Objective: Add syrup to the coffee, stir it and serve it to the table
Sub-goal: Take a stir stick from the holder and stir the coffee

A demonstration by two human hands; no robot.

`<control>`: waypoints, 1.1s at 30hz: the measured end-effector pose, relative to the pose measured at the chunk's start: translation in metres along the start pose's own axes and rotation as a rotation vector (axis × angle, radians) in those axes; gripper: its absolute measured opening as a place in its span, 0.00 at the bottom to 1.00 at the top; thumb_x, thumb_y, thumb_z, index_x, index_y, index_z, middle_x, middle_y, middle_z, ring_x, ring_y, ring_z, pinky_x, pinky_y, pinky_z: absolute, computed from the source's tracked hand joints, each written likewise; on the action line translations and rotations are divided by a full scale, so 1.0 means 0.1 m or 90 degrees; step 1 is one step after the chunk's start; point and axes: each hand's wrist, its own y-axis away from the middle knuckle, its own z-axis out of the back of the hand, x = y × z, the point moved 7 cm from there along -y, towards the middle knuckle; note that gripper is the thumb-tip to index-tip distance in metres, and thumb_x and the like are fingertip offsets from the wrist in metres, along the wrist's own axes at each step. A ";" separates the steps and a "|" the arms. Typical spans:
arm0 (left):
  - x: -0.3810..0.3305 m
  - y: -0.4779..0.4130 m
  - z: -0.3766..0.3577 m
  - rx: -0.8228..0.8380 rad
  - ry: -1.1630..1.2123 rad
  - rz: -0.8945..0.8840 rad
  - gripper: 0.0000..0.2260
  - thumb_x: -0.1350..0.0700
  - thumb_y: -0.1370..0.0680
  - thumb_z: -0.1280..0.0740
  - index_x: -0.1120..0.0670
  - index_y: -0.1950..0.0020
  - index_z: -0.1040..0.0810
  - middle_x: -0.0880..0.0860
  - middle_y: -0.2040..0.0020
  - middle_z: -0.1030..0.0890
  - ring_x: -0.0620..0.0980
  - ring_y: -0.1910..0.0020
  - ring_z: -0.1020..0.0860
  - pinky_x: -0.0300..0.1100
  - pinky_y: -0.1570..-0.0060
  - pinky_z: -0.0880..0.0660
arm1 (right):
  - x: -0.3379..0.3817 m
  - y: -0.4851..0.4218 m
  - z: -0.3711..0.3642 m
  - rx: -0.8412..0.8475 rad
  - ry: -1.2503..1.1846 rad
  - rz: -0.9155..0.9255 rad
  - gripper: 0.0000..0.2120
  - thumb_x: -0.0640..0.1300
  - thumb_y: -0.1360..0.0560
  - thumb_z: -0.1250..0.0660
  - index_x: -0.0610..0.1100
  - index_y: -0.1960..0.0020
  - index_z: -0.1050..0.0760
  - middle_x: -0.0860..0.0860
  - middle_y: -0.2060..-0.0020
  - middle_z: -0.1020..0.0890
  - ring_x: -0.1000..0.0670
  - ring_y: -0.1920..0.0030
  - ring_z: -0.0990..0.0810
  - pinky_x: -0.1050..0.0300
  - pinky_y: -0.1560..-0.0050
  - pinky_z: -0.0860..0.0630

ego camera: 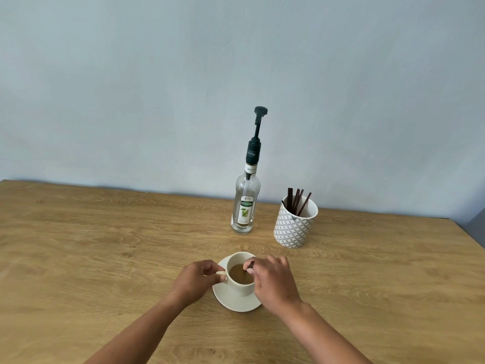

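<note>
A cream cup (pixel 240 286) of light brown coffee (pixel 240 275) stands on a cream saucer (pixel 231 300) near the middle front of the wooden table. My left hand (pixel 195 281) pinches the cup's handle on its left side. Over the cup's right rim, my right hand (pixel 273 281) holds a dark stirrer (pixel 251 264) whose lower end dips into the coffee. Behind the cup stands a clear syrup bottle (pixel 245 203) with a dark pump on top; it looks almost empty.
A patterned white-and-grey holder (pixel 294 227) with several dark stirrers stands right of the bottle. The wooden table (pixel 105 245) runs back to a pale blue wall. Its right edge shows at the far right.
</note>
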 end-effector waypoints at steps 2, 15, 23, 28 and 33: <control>0.00 0.00 0.00 0.002 -0.001 -0.001 0.03 0.52 0.28 0.23 0.46 0.55 0.14 0.47 0.56 0.12 0.46 0.55 0.16 0.52 0.44 0.19 | 0.01 0.01 0.02 -0.002 0.008 0.004 0.09 0.40 0.24 0.38 0.52 0.49 0.25 0.58 0.56 0.17 0.53 0.52 0.23 0.53 0.50 0.33; 0.01 -0.02 0.00 0.005 -0.012 -0.005 0.03 0.51 0.28 0.23 0.45 0.55 0.14 0.46 0.56 0.12 0.45 0.55 0.16 0.50 0.47 0.19 | 0.13 0.04 0.04 -0.039 -0.061 0.022 0.07 0.41 0.24 0.34 0.50 0.49 0.22 0.57 0.58 0.17 0.53 0.54 0.21 0.52 0.51 0.30; 0.01 -0.02 0.00 0.005 -0.005 -0.008 0.03 0.51 0.28 0.23 0.45 0.56 0.14 0.45 0.57 0.13 0.44 0.57 0.16 0.49 0.48 0.19 | 0.06 0.08 0.05 -0.029 -0.014 0.033 0.08 0.39 0.25 0.35 0.50 0.50 0.23 0.57 0.59 0.17 0.53 0.56 0.21 0.53 0.52 0.32; 0.01 -0.02 0.00 0.006 -0.008 -0.009 0.04 0.50 0.28 0.22 0.45 0.55 0.14 0.46 0.57 0.13 0.44 0.59 0.17 0.48 0.49 0.20 | 0.09 0.09 0.05 -0.040 -0.062 0.028 0.07 0.40 0.25 0.35 0.50 0.50 0.23 0.57 0.59 0.17 0.54 0.57 0.21 0.53 0.52 0.31; 0.01 -0.02 0.01 0.003 -0.014 -0.009 0.04 0.50 0.28 0.22 0.45 0.55 0.14 0.46 0.57 0.13 0.42 0.61 0.18 0.47 0.50 0.20 | 0.06 0.06 0.02 -0.041 -0.090 0.003 0.09 0.39 0.24 0.34 0.52 0.49 0.22 0.57 0.58 0.17 0.54 0.54 0.21 0.53 0.51 0.31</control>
